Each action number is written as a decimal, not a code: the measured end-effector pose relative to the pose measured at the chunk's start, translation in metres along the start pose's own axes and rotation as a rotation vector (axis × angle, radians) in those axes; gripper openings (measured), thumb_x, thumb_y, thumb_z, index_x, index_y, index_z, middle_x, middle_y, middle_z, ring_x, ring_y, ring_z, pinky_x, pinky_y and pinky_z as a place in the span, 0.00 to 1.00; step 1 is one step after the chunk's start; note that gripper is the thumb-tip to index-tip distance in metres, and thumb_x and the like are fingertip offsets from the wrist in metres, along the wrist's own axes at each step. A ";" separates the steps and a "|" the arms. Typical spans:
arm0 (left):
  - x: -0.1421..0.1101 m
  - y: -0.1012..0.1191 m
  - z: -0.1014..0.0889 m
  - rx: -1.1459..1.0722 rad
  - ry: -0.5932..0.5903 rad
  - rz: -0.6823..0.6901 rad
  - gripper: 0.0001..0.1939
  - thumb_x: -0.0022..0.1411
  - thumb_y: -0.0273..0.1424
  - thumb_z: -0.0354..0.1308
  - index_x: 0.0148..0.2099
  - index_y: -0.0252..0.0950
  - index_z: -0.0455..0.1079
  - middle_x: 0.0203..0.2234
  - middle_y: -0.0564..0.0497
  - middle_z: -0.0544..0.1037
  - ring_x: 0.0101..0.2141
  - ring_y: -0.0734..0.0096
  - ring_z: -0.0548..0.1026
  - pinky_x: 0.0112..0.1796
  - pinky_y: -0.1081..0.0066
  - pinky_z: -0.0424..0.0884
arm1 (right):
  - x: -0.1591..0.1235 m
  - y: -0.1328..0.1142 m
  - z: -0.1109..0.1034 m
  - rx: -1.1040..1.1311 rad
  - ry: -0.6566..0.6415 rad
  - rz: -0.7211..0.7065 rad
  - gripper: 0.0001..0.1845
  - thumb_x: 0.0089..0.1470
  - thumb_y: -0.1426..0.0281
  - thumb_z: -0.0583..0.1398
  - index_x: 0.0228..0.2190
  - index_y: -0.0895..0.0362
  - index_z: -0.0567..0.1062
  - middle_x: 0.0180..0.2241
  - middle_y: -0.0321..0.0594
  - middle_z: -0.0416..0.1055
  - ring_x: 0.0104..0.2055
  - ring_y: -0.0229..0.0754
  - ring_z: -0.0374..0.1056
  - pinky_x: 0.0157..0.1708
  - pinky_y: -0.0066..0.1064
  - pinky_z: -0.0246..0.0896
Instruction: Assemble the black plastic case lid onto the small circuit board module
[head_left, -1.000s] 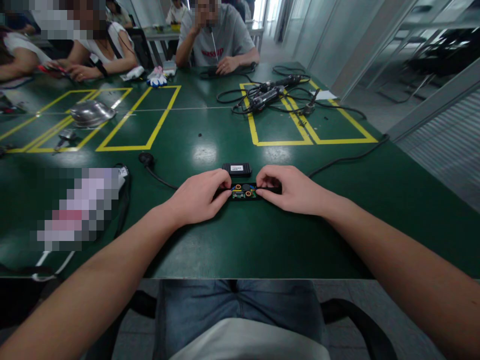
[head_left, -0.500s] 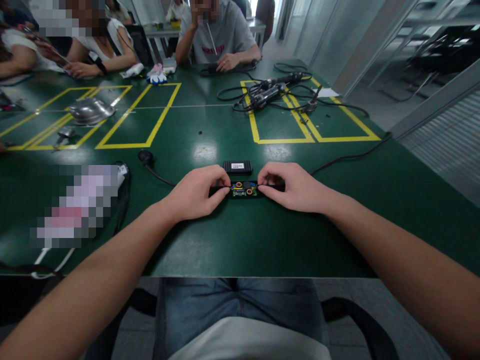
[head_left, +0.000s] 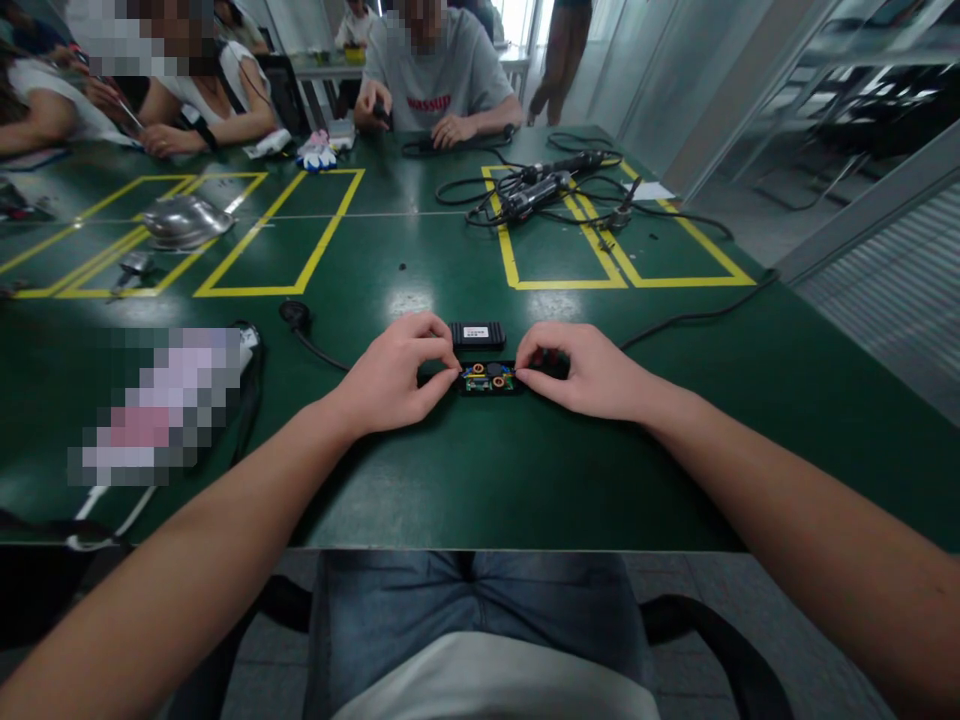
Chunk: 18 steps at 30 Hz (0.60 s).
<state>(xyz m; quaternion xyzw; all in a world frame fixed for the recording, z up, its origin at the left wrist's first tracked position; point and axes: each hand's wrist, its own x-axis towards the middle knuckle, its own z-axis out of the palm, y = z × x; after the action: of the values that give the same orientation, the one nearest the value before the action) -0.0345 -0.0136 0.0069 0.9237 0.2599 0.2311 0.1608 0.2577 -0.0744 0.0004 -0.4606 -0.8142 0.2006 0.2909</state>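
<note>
On the table before me lies a small open black case (head_left: pixel 488 391) with a circuit board (head_left: pixel 480 382) inside. Two copper-wound coils and coloured wires show on the board. At the case's left end my left hand (head_left: pixel 401 372) is closed, thumb and fingertips pinched on the edge where a cord comes in. My right hand (head_left: pixel 589 370) pinches the right end in the same way. Both cord entries are mostly hidden by the fingers. Just behind the case rests its ribbed black cover (head_left: pixel 491 335), with a white label on it.
A black plug (head_left: pixel 295 316) on a cord lies left of my left hand; another black cord (head_left: pixel 690 317) runs off right. A blurred-out item (head_left: pixel 161 405) lies at left. Farther back are a metal bowl-like part (head_left: pixel 186 222), cabled tools (head_left: pixel 534 195) and co-workers.
My left hand's fingers have lifted and arched slightly at the case's left end. My right hand stays put. Across the table, a co-worker's hand has come down from the face.
</note>
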 end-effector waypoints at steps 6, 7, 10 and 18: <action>0.003 -0.003 0.006 0.106 0.122 -0.174 0.13 0.75 0.34 0.57 0.50 0.37 0.83 0.50 0.41 0.83 0.53 0.51 0.78 0.60 0.48 0.75 | -0.003 0.000 0.002 -0.072 0.072 -0.029 0.05 0.63 0.66 0.67 0.41 0.52 0.82 0.41 0.43 0.84 0.38 0.49 0.76 0.42 0.42 0.71; 0.003 -0.005 0.007 0.129 0.135 -0.215 0.14 0.75 0.34 0.57 0.51 0.36 0.83 0.51 0.41 0.84 0.53 0.50 0.78 0.60 0.47 0.75 | -0.003 0.000 0.001 -0.096 0.093 -0.017 0.07 0.64 0.64 0.67 0.42 0.52 0.82 0.42 0.44 0.84 0.40 0.51 0.76 0.44 0.43 0.72; 0.004 -0.008 0.008 0.170 0.114 -0.297 0.19 0.77 0.35 0.55 0.58 0.34 0.83 0.54 0.38 0.85 0.55 0.48 0.79 0.61 0.45 0.75 | -0.004 0.002 0.000 -0.197 0.123 0.038 0.14 0.67 0.58 0.66 0.48 0.52 0.85 0.49 0.50 0.85 0.51 0.59 0.78 0.54 0.52 0.73; 0.006 -0.009 0.010 0.200 0.012 -0.308 0.23 0.79 0.36 0.52 0.56 0.35 0.88 0.56 0.39 0.87 0.55 0.47 0.80 0.60 0.44 0.77 | -0.006 0.005 0.006 -0.311 -0.028 0.096 0.36 0.72 0.42 0.60 0.63 0.55 0.85 0.67 0.59 0.78 0.69 0.73 0.70 0.66 0.69 0.66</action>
<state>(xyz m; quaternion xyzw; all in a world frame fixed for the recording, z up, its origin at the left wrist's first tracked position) -0.0287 -0.0048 -0.0037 0.8829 0.4210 0.1823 0.1002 0.2594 -0.0776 -0.0092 -0.5355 -0.8165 0.0924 0.1948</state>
